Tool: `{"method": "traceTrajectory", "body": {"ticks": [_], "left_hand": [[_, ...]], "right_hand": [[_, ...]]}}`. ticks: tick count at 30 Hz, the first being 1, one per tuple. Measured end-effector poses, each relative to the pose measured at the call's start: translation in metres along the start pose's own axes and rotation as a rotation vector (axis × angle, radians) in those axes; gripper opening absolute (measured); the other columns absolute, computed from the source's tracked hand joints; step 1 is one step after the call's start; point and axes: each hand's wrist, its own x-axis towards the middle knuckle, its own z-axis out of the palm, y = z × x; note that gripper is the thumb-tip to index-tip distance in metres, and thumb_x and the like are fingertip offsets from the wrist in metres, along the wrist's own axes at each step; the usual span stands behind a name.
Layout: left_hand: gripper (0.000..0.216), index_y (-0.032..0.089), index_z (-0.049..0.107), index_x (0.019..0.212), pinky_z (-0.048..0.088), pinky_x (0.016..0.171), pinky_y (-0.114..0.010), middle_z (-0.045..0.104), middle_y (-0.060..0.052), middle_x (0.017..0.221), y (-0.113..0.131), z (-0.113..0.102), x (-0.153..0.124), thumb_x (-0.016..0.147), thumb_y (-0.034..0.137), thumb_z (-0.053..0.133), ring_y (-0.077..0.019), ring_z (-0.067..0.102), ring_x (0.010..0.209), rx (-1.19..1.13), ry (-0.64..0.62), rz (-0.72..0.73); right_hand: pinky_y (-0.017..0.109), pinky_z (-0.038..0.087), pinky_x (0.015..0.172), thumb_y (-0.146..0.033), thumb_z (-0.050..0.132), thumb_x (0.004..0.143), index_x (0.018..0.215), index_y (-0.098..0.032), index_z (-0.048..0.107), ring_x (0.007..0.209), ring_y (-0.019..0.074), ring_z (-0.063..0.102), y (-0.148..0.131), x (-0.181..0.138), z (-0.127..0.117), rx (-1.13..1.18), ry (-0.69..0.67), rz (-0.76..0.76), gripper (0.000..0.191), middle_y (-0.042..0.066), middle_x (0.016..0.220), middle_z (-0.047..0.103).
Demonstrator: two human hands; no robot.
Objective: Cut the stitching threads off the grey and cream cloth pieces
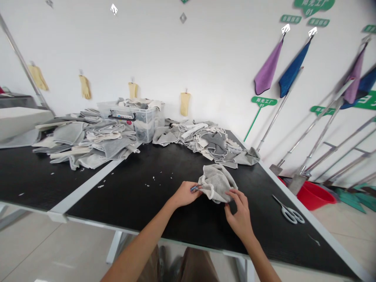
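A crumpled light grey cloth (219,182) with a pale edge lies bunched on the black table in front of me. My left hand (186,194) is closed at the cloth's left side, gripping a small blue-handled tool (194,188) with a thin metal tip. The tool's exact kind is too small to make out. At the cloth's right lower edge, my right hand (239,213) has its fingertips on the fabric, with the fingers curled and the thumb below. White-handled scissors (289,213) rest on the table to the right of this hand.
Stacked grey cloths (96,141) and a clear plastic bin (143,125) stand at the back left. Behind my hands is a loose heap of grey cloths (205,139). A red bucket (315,196) and long-handled tools stand beyond the right table edge (296,199).
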Motion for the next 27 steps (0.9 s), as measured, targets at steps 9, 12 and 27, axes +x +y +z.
{"method": "traceTrajectory", "body": {"ticks": [9, 12, 27], "left_hand": [[0.022, 0.014, 0.069, 0.071, 0.033, 0.055, -0.02, 0.054, 0.004, 0.059, 0.001, -0.0014, -0.0006, 0.081, 0.029, 0.058, -0.009, 0.043, 0.056, 0.055, -0.004, 0.006], [0.021, 0.013, 0.07, 0.074, 0.034, 0.055, -0.02, 0.058, 0.003, 0.06, -0.0003, -0.0002, -0.0008, 0.081, 0.027, 0.057, -0.0092, 0.045, 0.055, 0.065, -0.011, 0.008], [0.022, 0.014, 0.074, 0.08, 0.035, 0.056, -0.02, 0.064, 0.001, 0.064, -0.0001, -0.001, -0.0028, 0.081, 0.028, 0.057, -0.0102, 0.05, 0.057, 0.085, -0.011, 0.019]], "right_hand": [[0.051, 0.042, 0.098, -0.016, 0.052, 0.082, 0.11, -0.022, 0.06, 0.113, 0.0284, 0.051, 0.0024, -0.0043, 0.0031, 0.005, 0.073, 0.034, 0.03, 0.011, 0.118, 0.056], [0.05, 0.043, 0.097, -0.015, 0.052, 0.082, 0.107, -0.021, 0.061, 0.111, 0.0278, 0.052, 0.0014, -0.0049, 0.0014, 0.003, 0.103, 0.04, 0.027, 0.011, 0.116, 0.057], [0.05, 0.044, 0.096, -0.018, 0.052, 0.084, 0.105, -0.021, 0.063, 0.108, 0.0275, 0.055, -0.0018, -0.0063, -0.001, 0.01, 0.172, 0.055, 0.023, 0.012, 0.113, 0.058]]}}
